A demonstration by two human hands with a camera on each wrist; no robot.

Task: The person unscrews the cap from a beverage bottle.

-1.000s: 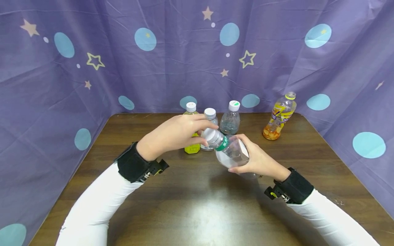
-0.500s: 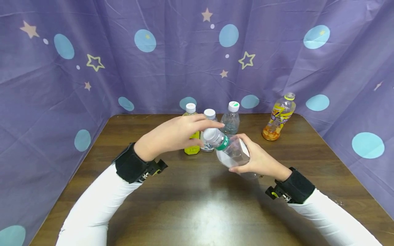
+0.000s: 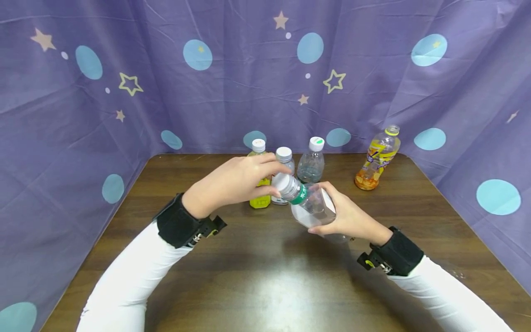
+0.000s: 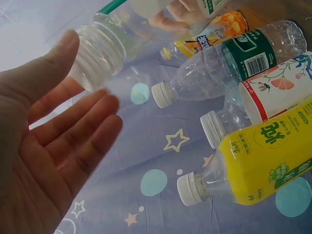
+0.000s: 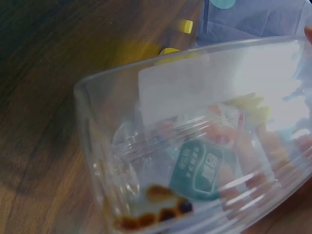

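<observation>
In the head view my right hand (image 3: 348,216) grips a clear plastic bottle (image 3: 313,207) around its body, fingers behind and thumb in front. The bottle tilts with its neck up to the left and has a green label. A little brown liquid (image 5: 146,219) shows at its base in the right wrist view. My left hand (image 3: 240,180) is at the bottle's whitish cap (image 3: 283,182), pinching it between thumb and index finger. In the left wrist view the thumb lies against the cap (image 4: 95,58), while the other fingers extend beside it.
Behind my hands stand a yellow-labelled bottle (image 3: 260,201), a white-capped bottle (image 3: 284,155) and a clear green-labelled bottle (image 3: 311,163). An uncapped yellow-labelled bottle (image 3: 375,159) with orange-brown contents stands at the right rear. A purple curtain (image 3: 249,101) hangs behind the wooden table (image 3: 232,276).
Half a second ago my left fingers were spread off the cap, index finger stretched over it. They have closed around it again, as one second ago. My right hand and the bottle barely moved.
</observation>
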